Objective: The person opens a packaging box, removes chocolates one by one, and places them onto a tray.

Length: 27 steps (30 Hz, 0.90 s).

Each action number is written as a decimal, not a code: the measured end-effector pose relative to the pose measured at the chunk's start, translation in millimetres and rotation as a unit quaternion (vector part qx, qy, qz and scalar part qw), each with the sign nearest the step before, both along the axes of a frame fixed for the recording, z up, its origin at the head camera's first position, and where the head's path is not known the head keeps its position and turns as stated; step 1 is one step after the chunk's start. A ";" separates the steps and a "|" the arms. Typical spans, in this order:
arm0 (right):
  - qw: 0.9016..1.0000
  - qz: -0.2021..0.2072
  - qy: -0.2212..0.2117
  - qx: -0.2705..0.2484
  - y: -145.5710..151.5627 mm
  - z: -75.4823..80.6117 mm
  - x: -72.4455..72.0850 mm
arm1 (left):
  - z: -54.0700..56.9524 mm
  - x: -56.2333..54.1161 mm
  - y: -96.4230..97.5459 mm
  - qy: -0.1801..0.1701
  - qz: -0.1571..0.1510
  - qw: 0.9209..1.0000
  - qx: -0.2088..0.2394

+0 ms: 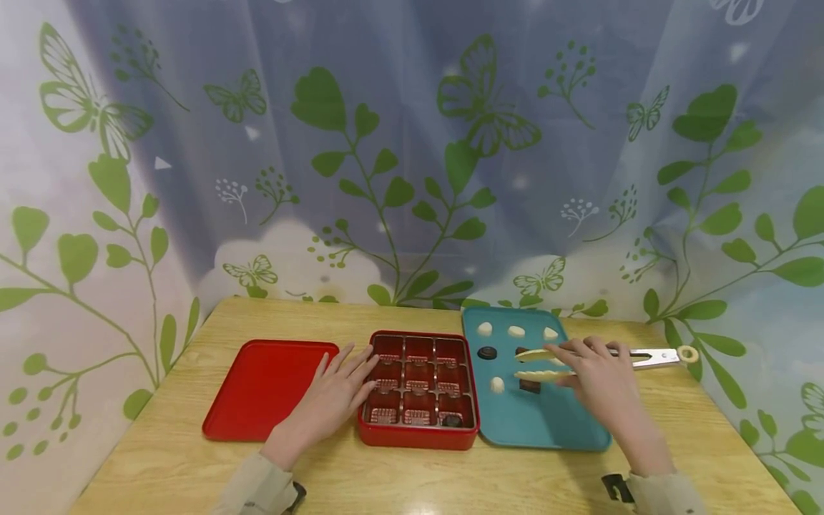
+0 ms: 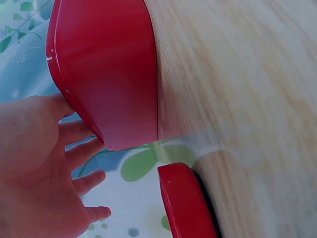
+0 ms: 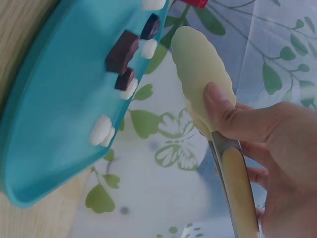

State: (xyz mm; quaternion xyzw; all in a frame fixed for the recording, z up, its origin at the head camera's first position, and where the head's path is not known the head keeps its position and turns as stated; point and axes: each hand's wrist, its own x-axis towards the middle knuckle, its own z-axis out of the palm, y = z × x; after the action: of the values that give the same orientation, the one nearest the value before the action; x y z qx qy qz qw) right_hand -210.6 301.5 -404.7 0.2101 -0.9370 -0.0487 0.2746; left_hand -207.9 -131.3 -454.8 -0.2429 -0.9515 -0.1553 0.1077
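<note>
My right hand (image 1: 605, 379) grips a pair of tongs (image 1: 655, 357) with cream tips and metal arms. The tips are spread above a blue tray (image 1: 547, 425), over a dark rectangular chocolate (image 1: 530, 387). In the right wrist view the thumb presses along one cream tip, and nothing shows between the tips. My left hand (image 1: 328, 397) has its fingers spread, with fingertips at the left rim of a red box (image 1: 418, 438). A clear divided insert lines the box. A dark round chocolate (image 1: 453, 420) sits in its front right compartment.
Several white pieces, one of them a white chocolate (image 1: 497, 385), and a dark round chocolate (image 1: 487, 352) lie on the tray. A flat red lid (image 1: 270, 390) rests on the wooden table (image 1: 380, 476) left of the box. A patterned curtain (image 1: 412, 179) hangs behind.
</note>
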 end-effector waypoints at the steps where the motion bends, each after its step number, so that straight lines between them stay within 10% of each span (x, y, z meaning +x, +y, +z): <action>1: 1.000 0.001 0.002 0.003 -2.9 1.5 0.4 | -0.6 -0.3 -0.4 -0.001 0.000 1.000 -0.001; 16: 0.993 0.079 0.048 0.071 -60.4 26.7 15.9 | -3.9 -2.4 -1.6 -0.003 -0.003 1.000 0.002; 27: 0.970 0.149 0.036 0.188 -103.9 46.9 22.1 | -3.7 -1.2 -0.7 0.002 0.000 1.000 -0.003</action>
State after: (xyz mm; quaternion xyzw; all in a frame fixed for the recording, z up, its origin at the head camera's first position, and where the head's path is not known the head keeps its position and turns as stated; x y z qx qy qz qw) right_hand -188.5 197.6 -357.8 0.3935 -0.8586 -0.1900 0.2680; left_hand -209.1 -131.9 -458.5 -0.2438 -0.9516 -0.1525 0.1086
